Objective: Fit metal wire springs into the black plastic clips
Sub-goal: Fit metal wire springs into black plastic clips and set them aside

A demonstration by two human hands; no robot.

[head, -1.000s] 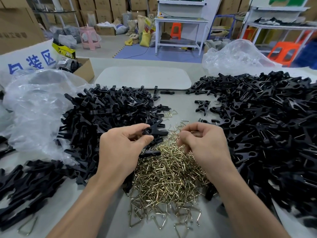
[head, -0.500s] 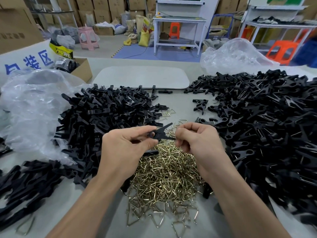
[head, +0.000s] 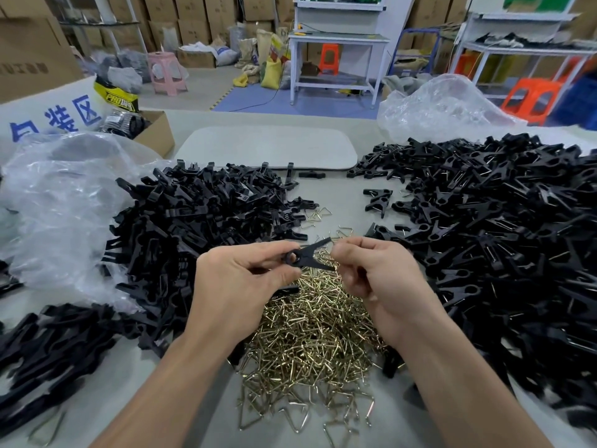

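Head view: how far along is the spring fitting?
Done: the right-hand pile of clips shows wire glints, so many look sprung. In hand: the left hand grips one black clip while the right hand pinches at its splayed end. Left: a large left pile and a heap of loose springs.

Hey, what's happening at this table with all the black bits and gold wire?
A person is putting clips together by hand. The left hand grips one black clip above the pile of wire springs, while the right hand pinches the clip's spread end; whether a spring sits between its fingers is too small to tell. Loose black clip parts are heaped on the left, and a bigger heap on the right shows wire in some clips.
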